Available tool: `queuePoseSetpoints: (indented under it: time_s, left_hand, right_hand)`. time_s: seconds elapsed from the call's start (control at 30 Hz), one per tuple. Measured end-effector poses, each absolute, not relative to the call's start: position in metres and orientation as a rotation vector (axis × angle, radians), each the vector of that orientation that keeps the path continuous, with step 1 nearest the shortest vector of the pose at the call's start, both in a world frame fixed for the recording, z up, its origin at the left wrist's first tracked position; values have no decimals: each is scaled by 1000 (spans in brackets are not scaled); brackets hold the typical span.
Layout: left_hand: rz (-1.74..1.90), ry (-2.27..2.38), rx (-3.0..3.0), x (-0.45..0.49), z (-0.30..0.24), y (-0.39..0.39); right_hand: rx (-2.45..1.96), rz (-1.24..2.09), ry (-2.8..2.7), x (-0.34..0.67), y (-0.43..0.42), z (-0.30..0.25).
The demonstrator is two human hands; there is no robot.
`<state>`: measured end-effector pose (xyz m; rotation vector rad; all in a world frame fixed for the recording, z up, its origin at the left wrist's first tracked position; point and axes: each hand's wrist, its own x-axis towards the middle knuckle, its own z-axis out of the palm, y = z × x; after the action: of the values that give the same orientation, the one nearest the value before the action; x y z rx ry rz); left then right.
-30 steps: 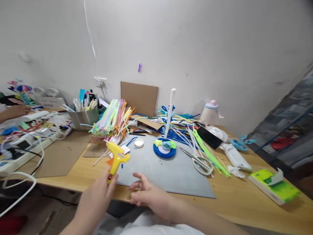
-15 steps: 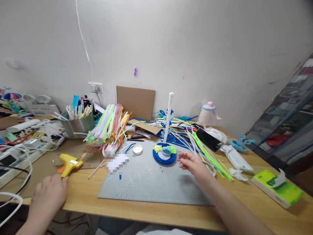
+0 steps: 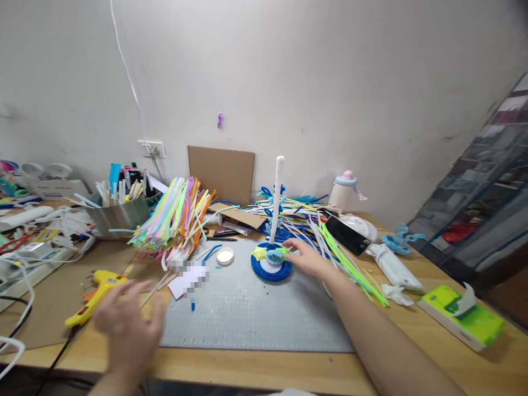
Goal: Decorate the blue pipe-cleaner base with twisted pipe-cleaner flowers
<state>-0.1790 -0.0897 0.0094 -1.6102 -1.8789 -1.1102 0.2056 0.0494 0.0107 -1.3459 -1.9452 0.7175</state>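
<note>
My right hand (image 3: 307, 257) reaches to the blue round base (image 3: 271, 267) on the grey cutting mat (image 3: 256, 313); its fingertips touch the green and blue fuzzy pieces on the base. A white fuzzy post (image 3: 276, 198) stands upright from that base. My left hand (image 3: 130, 322) hovers blurred over the table's front left, fingers spread and holding nothing. The yellow glue gun (image 3: 94, 296) lies on brown cardboard just left of it.
A heap of pastel pipe cleaners (image 3: 173, 214) lies behind the mat, with loose green and blue ones (image 3: 330, 231) at right. A metal pen cup (image 3: 119, 212), a phone (image 3: 348, 235), a green tissue pack (image 3: 462, 316) and a power strip stand around.
My left hand set the glue gun down on the cardboard, let go and moved right. My right hand travelled from the front edge to the blue base.
</note>
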Motion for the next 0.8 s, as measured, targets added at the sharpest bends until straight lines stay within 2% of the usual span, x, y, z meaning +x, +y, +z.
queuePoseSetpoints:
  time_s: [0.13, 0.23, 0.37, 0.57, 0.8]
  left_hand:
    - [-795, -1536, -2446, -75, 29, -68]
    - [-653, -1433, -2696, -21, 33, -38]
    - [-628, -1603, -2600, 14, 18, -8]
    - [-875, -1681, -2509, 16, -6, 5]
    - [-1106, -1889, -2384, 19, -9, 24]
  right_hand:
    - [-1330, 626, -2114, 203, 46, 12]
    - [-1371, 542, -2131, 201, 45, 11]
    - [-1431, 452, -2057, 197, 48, -1]
    - [-1458, 366, -1967, 194, 49, -16]
    - [-1420, 308, -2006, 192, 44, -11]
